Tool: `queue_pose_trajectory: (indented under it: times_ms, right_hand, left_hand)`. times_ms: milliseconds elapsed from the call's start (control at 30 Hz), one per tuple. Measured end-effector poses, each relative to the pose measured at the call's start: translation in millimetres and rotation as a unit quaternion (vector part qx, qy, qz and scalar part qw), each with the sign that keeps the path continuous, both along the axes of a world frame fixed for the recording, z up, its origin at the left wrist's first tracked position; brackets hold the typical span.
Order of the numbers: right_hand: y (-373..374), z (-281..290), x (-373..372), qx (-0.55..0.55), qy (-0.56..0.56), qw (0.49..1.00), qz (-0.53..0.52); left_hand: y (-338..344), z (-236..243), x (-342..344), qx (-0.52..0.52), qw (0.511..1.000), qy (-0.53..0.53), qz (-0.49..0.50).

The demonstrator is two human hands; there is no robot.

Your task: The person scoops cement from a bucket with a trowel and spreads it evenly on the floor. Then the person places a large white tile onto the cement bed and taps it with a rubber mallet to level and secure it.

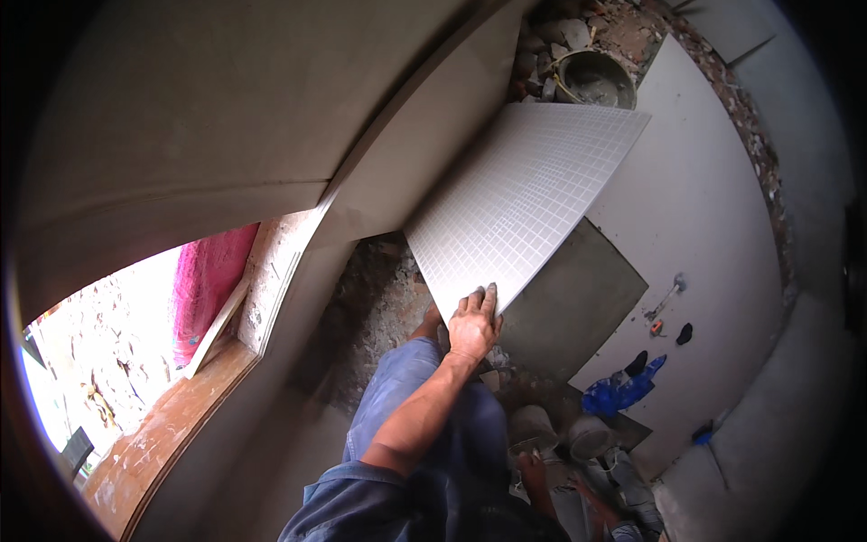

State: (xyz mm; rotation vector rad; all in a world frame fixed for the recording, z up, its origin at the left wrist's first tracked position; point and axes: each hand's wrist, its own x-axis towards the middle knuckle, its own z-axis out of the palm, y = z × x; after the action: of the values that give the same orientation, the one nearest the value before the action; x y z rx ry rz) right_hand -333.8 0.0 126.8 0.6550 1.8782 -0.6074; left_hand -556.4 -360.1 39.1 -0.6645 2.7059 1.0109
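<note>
My left hand grips the near corner of a large pale tile, its fingers bent over the edge. The tile stands tilted, showing a back covered in a raised grid, and its far left side runs along the wall. Below its right edge lies a dark grey square on the floor. My legs in blue trousers are close behind the tile's near corner. I cannot find my right hand in the picture.
A mortar-stained bucket stands among rubble at the far end. Pale sheeting on the right bears a blue glove and small tools. Two grey buckets sit nearby, beside bare limbs, apparently another person's. At left, a wooden sill edges an opening.
</note>
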Motion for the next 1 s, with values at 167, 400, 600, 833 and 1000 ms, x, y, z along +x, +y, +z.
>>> queue_pose_trajectory:
  times_ms: [167,400,600,833,1000]
  right_hand:
    - [-18,-18,-30,-0.013,0.053,0.994,-0.092]
    - [-120,-30,-160,-0.130,0.135,0.969,-0.161]
    - [-180,-61,-272,-0.148,0.147,0.956,-0.205]
    - [-198,-136,-368,-0.040,0.176,0.973,-0.141]
    - [-186,-140,-367,-0.065,0.150,0.964,-0.210]
  left_hand:
    - [22,-5,2,0.023,0.999,-0.021,0.009]
    - [33,-11,2,0.048,0.998,-0.032,0.022]
    - [50,-14,-4,0.094,0.992,-0.087,0.012]
    - [70,-26,-7,0.104,0.986,-0.130,-0.003]
    - [84,-35,-9,0.103,0.982,-0.156,-0.009]
